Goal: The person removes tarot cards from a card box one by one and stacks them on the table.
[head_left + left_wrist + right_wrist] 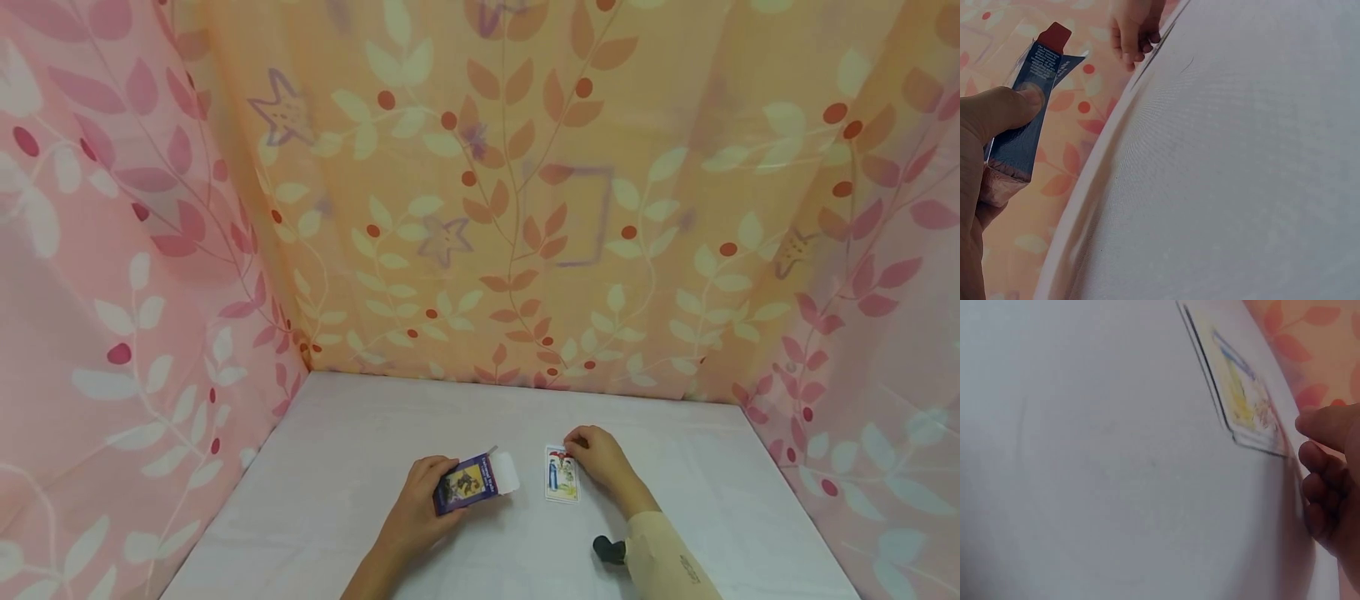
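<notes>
My left hand (429,498) grips a small dark-blue card box (467,485) with a gold picture on its front. The box's white end flap (506,473) stands open toward the right. In the left wrist view, the thumb presses the box's dark side (1029,119), and a red flap sticks up at its top. Right of the box, a small stack of illustrated cards (561,475) lies face up on the table, edges slightly offset. My right hand (600,457) pinches at the top card's far right corner, its other fingers curled under.
A white cloth covers the table (337,467). Patterned curtains rise behind it (487,208) and on both sides. A black object (609,550) sits at the right sleeve's cuff (660,550).
</notes>
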Motion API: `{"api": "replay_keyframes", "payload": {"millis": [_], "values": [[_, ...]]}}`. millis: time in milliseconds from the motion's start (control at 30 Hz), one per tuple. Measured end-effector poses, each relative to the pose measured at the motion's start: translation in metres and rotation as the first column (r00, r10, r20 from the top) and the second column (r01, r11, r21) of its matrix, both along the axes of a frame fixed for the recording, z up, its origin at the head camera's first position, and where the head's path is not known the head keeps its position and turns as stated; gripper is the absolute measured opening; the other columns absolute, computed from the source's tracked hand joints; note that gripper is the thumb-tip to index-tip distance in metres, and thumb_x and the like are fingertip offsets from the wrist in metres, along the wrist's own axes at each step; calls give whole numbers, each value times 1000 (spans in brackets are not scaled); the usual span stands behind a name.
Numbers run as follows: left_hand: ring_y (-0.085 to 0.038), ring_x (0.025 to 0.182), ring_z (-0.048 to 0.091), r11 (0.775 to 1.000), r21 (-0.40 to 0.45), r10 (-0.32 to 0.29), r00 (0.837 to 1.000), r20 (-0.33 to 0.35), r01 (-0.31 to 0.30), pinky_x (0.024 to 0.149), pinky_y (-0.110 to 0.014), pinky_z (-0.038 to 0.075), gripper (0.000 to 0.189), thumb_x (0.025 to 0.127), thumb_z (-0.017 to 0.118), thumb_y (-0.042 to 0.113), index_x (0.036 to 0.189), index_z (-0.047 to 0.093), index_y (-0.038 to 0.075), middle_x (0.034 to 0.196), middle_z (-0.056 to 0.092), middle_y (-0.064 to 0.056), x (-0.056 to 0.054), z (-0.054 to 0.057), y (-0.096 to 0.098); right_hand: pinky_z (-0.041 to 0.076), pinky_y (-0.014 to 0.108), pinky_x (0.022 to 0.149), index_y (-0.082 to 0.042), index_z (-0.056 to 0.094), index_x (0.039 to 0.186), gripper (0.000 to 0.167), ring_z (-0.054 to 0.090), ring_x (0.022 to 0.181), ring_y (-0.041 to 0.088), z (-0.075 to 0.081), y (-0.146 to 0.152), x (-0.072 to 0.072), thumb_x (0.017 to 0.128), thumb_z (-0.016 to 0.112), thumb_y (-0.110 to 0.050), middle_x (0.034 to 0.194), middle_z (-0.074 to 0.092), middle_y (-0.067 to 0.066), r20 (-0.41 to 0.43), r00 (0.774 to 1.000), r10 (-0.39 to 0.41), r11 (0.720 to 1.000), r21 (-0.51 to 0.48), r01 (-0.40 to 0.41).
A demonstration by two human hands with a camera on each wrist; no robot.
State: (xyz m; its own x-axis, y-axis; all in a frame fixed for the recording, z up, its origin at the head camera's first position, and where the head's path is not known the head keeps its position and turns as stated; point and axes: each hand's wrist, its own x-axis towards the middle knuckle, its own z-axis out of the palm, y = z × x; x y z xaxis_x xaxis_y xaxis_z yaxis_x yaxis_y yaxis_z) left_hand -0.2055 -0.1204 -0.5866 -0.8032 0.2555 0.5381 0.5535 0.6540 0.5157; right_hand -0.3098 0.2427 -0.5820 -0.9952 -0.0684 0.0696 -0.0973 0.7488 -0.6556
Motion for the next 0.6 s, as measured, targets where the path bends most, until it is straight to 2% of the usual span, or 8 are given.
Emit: {"api": "replay_keyframes", "payload": {"millis": [100,233,433,600], "values": [[-11,124,49,1000,13,-3,1000,18,3,103,-39,51,79,70,95,31,139,58,20,133,54,7,0,1,0,50,45,93,-17,74,99,8,59,92,17,2,-3,5,97,71,-24,93,67,-4,41,999,-27,998,-56,29],[-9,124,49,1000,24,-5,999,33,4,103,-39,51,79,69,96,30,138,59,20,133,54,8,1,1,0,48,39,87,-18,74,101,9,57,91,17,3,-8,14,98,70,-25,94,66,-4,56,997,-47,994,-94,52],[-9,124,48,1000,31,-7,999,37,6,103,-39,51,78,69,96,30,138,59,20,133,54,8,0,1,0,46,33,79,-17,74,102,12,56,88,15,8,-16,27,100,68,-27,93,65,-4,7,998,-62,991,-117,62],[-9,124,49,999,32,-12,999,38,11,104,-39,50,79,70,96,30,138,58,20,133,53,8,-1,1,-1,46,29,75,-17,74,102,10,54,85,14,14,-22,42,98,70,-26,92,63,-4,-65,995,-69,988,-139,60]]}}
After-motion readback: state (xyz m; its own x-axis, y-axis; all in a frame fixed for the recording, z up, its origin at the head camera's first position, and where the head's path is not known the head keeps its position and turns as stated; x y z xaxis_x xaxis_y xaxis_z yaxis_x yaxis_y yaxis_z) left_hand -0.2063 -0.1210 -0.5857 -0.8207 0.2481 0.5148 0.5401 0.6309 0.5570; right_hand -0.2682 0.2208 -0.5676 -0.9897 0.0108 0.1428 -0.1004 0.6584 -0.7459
